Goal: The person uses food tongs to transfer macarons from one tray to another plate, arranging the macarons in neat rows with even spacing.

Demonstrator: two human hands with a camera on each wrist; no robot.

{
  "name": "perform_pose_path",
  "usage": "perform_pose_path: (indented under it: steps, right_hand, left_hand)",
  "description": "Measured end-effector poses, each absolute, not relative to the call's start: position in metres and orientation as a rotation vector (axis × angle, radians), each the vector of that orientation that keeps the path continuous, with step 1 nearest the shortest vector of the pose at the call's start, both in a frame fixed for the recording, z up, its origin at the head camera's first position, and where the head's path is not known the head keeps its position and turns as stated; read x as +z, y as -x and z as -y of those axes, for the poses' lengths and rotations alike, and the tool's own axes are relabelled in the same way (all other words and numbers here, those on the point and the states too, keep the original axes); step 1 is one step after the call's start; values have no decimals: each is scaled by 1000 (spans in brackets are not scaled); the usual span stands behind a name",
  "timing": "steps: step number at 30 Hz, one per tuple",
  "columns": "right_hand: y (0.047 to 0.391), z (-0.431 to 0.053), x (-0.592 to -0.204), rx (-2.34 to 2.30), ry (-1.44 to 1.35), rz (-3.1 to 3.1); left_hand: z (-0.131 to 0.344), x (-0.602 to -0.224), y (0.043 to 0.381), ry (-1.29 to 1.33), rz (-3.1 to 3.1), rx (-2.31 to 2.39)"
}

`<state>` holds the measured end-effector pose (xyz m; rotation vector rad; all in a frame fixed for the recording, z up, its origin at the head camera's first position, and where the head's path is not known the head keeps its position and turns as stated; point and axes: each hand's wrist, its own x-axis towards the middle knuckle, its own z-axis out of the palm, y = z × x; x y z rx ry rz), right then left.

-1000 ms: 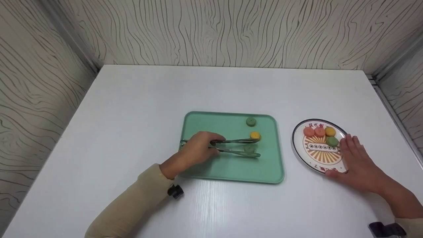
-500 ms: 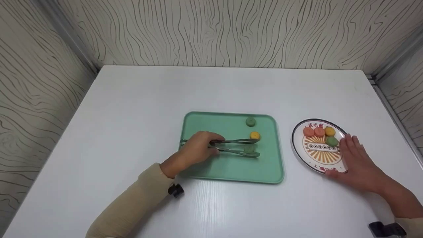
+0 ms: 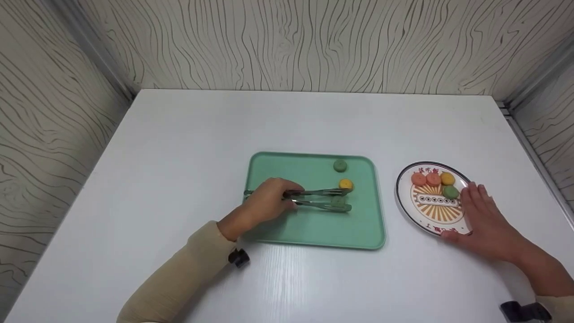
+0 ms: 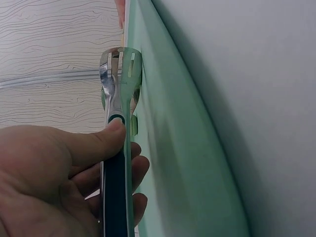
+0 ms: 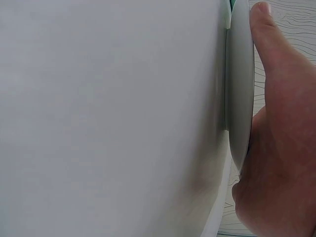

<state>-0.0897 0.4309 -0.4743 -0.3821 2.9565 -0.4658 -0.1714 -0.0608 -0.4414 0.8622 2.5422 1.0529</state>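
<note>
My left hand [image 3: 269, 202] grips a pair of metal tongs [image 3: 322, 206] over the green tray [image 3: 314, 233]. In the left wrist view the thumb presses along the dark handle of the tongs [image 4: 116, 197]. Between the tong arms lies a green macaron-like piece [image 3: 337, 201]. A yellow piece [image 3: 345, 184] sits just beyond the upper arm, and another green piece [image 3: 340, 165] lies near the tray's far edge. My right hand [image 3: 491, 229], fingers straight, rests along the right rim of a printed plate [image 3: 412, 207]. In the right wrist view the thumb lies along the plate's edge [image 5: 240, 84].
On the plate are two pink pieces [image 3: 426, 179], a yellow piece [image 3: 447, 178] and a green piece [image 3: 450, 192]. The white table [image 3: 197, 134] runs back to a wood-grain panel [image 3: 287, 45], with similar panels at both sides.
The tong arms have drawn slightly closer together around the green piece. Both hands stay nearly where they were, and the plate and tray have not visibly moved.
</note>
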Motion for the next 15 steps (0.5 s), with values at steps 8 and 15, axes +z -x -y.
perform_pose_path:
  steps: [8,15]
  right_hand:
    - [90,-433,-476,-473,390,-2969]
    - [90,-433,-478,-471,394,-2981]
  left_hand:
    - [61,-439,170,-843,-2538,1059]
    - [61,-439,169,-852,-2542,1054]
